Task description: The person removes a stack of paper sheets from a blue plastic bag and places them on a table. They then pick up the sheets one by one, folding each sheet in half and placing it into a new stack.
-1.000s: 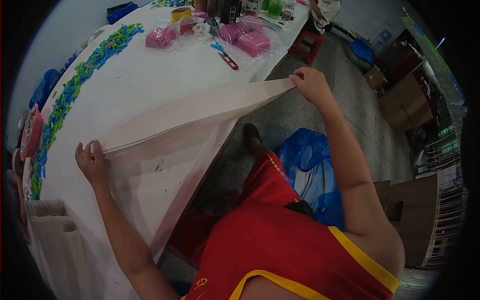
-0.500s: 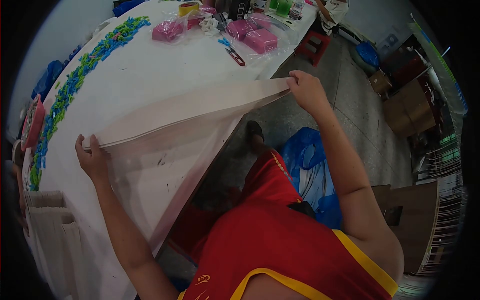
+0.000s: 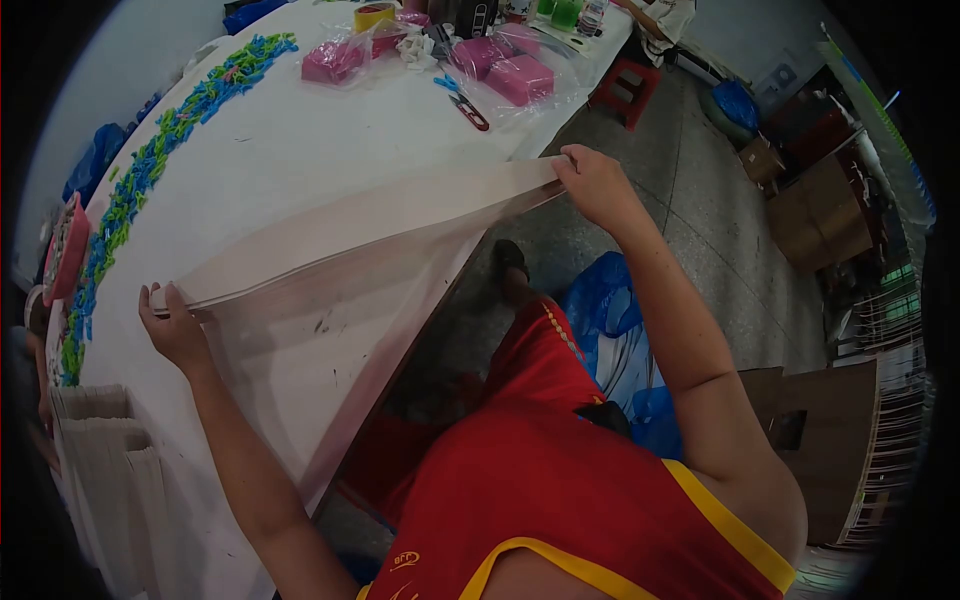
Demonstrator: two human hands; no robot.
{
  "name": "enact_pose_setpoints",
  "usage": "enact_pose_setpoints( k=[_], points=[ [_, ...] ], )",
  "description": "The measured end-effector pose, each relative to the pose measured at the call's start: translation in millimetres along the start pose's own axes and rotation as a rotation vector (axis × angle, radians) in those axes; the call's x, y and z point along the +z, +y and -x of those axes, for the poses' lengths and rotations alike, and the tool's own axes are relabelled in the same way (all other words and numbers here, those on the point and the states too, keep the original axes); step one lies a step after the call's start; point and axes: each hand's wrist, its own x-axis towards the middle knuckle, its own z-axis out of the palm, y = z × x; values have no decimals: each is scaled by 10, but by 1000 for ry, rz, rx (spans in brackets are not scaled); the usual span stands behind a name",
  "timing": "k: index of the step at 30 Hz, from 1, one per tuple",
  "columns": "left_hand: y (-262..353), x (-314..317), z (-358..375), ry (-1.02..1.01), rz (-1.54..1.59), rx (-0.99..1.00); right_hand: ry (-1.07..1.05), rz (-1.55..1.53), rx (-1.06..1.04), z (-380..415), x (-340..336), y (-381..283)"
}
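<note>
A long, pale strip of layered sheets (image 3: 370, 215) stretches between my hands, over the white-covered table and past its edge. My left hand (image 3: 178, 325) is closed on the strip's left end, with the fingertips over its top. At the opposite end, my right hand (image 3: 597, 185) pinches the strip's narrow corner beyond the table's edge. The strip's layers show along its lower side. Folded grey-beige stacks (image 3: 110, 450) rest on the table below my left hand.
Blue and green clips (image 3: 150, 160) line the table's (image 3: 340, 135) far side, near a pink basket (image 3: 68, 248). Red-handled snips (image 3: 470, 112) lie by pink wrapped packs (image 3: 520, 80). Another person (image 3: 660, 25) is at the top right, near a red stool (image 3: 627, 92).
Both hands have shifted slightly: my left hand left and down, my right hand left. The strip moved with them and its layers look closer together at the left end.
</note>
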Motion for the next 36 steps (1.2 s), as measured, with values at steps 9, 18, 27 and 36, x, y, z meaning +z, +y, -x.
enact_pose_setpoints(
  k=[9, 18, 27, 36],
  points=[
    [-102, -47, -105, -51, 31, -125, -135, 91, 3, -45, 112, 52],
    [-104, -24, -49, -40, 44, -123, -127, -7, -3, -48, 115, 162],
    [-101, -6, -40, -97, -160, -132, -226, -207, 170, -54, 65, 195],
    [-31, 29, 17, -15, -109, -121, -90, -56, 98, -63, -36, 225]
  ],
)
